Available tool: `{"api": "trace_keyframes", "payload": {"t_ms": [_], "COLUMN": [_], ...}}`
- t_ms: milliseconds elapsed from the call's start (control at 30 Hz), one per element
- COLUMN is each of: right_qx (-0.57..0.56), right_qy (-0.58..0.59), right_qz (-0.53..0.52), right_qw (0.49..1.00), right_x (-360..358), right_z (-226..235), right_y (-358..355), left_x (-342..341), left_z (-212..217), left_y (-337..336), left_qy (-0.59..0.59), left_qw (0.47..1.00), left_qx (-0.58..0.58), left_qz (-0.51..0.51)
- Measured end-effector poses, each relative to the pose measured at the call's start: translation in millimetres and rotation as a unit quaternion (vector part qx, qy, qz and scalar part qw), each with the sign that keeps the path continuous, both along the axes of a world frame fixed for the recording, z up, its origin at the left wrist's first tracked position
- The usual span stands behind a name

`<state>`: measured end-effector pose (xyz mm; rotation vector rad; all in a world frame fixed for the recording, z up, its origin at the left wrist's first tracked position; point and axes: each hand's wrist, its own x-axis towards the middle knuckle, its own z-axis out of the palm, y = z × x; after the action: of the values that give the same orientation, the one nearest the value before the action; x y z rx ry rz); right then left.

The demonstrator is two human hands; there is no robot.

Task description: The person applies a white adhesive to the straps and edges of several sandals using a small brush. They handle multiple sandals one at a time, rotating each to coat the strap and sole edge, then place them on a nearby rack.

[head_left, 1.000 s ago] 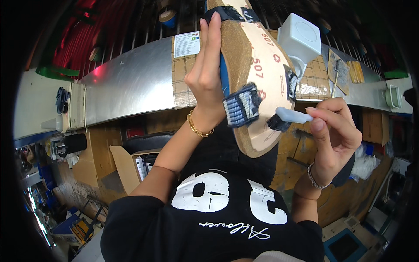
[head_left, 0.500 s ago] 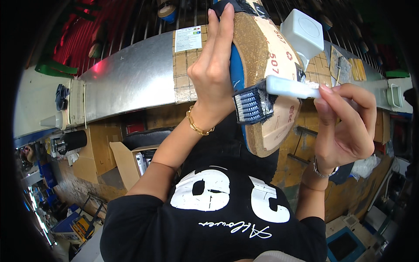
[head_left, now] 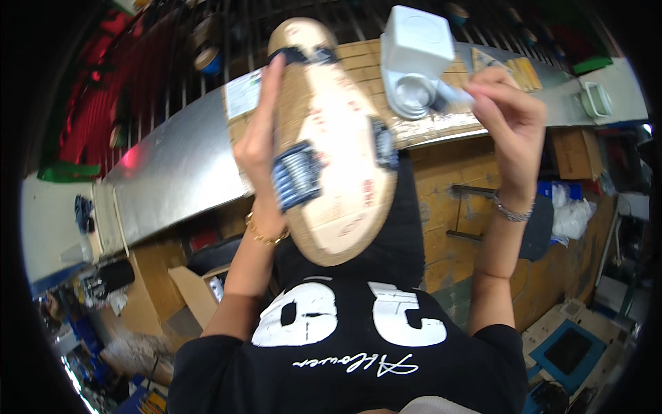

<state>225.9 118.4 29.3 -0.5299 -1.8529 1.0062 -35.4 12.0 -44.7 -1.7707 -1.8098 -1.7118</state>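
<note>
My left hand (head_left: 256,148) grips an unfinished sandal (head_left: 338,172) by its left edge, with the pale underside of the sole facing me. Dark woven strap ends (head_left: 298,174) are folded onto that underside, with other dark strap ends on the far side and near the heel. Between the thumb and fingers of my right hand (head_left: 509,121) is a brush with a pale handle (head_left: 456,96), smeared by motion. Its tip is at the rim of a round cup (head_left: 415,93) on a white dispenser bottle (head_left: 418,38); whether it touches is unclear.
A metal bench (head_left: 172,159) runs across, partly covered by a gridded brown sheet (head_left: 358,52). Yellow strips (head_left: 524,72) lie at its right. Beyond it are dark rails with blue-based objects (head_left: 207,61). An open carton (head_left: 193,293) stands below left, and a white plastic bag (head_left: 572,214) lies right.
The brush has moved off the sandal's strap, away to the dispenser's cup. My left hand has shifted left with the sandal, turning its underside more fully toward me.
</note>
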Motion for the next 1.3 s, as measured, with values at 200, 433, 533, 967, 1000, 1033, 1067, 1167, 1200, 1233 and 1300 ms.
{"api": "trace_keyframes", "payload": {"t_ms": [200, 433, 533, 967, 1000, 1033, 1067, 1167, 1200, 1233, 1300], "right_qx": [0.034, 0.102, -0.11, 0.1, 0.116, 0.136, 0.159, 0.189, 0.192, 0.19, 0.19], "right_qy": [-0.301, -0.336, -0.258, -0.048, -0.052, -0.06, -0.057, -0.075, -0.075, -0.084, -0.091], "right_qz": [-0.278, -0.27, -0.22, -0.131, -0.14, -0.149, -0.157, -0.18, -0.184, -0.184, -0.187], "right_qw": [0.912, 0.896, 0.934, 0.985, 0.982, 0.978, 0.973, 0.962, 0.961, 0.961, 0.959], "right_x": [16, 16, 16, -44, -46, -47, -48, -47, -47, -45, -45], "right_z": [-69, -85, -74, 10, 12, 13, 15, 20, 21, 23, 23], "right_y": [25, 22, 19, -77, -77, -76, -75, -75, -76, -78, -82], "left_x": [-13, -16, -15, 10, 11, 12, 11, 12, 12, 14, 15], "left_z": [-5, -10, -11, 14, 15, 16, 17, 20, 20, 21, 25], "left_y": [-7, -7, -3, 12, 12, 13, 13, 13, 12, 10, 7], "left_qy": [-0.066, -0.061, -0.026, 0.078, 0.082, 0.084, 0.103, 0.135, 0.124, 0.113, 0.095], "left_qw": [0.997, 0.998, 0.999, 0.994, 0.993, 0.993, 0.991, 0.986, 0.988, 0.989, 0.991], "left_qx": [-0.02, -0.021, -0.026, 0.058, 0.059, 0.064, 0.067, 0.085, 0.089, 0.093, 0.093], "left_qz": [-0.021, -0.013, 0.029, 0.054, 0.057, 0.051, 0.055, 0.042, 0.038, 0.033, 0.029]}}
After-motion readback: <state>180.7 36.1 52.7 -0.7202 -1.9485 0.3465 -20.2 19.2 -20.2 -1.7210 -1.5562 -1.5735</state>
